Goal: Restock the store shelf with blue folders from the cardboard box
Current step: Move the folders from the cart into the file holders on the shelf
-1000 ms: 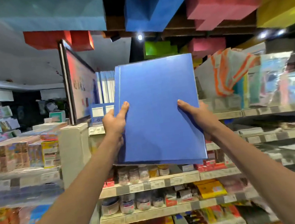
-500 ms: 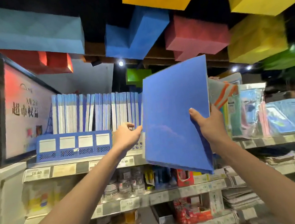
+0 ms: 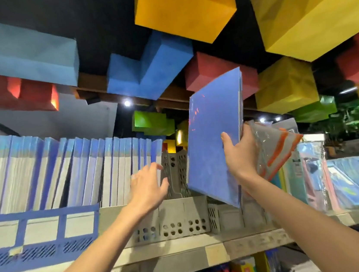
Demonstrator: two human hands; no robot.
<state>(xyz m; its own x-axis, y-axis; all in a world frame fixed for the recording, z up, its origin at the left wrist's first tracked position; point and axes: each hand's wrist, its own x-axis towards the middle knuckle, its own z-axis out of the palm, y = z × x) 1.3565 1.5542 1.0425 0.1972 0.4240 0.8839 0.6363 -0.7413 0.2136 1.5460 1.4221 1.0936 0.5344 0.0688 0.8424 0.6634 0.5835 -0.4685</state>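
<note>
Left hand [image 3: 148, 185] let go, now open by the folder row [image 3: 65, 172] | right hand [image 3: 239, 153] grips blue folder [image 3: 212, 136] alone | grey rack [image 3: 176, 172] looks ready

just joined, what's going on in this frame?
A person is restocking a store shelf. The right hand grips a blue folder by its edge, holding it tilted over the open end of a grey rack. It is not slotted in yet. The left hand is open, fingers spread at the right end of the row of folders already standing there, seemingly keeping the gap clear.
</note>
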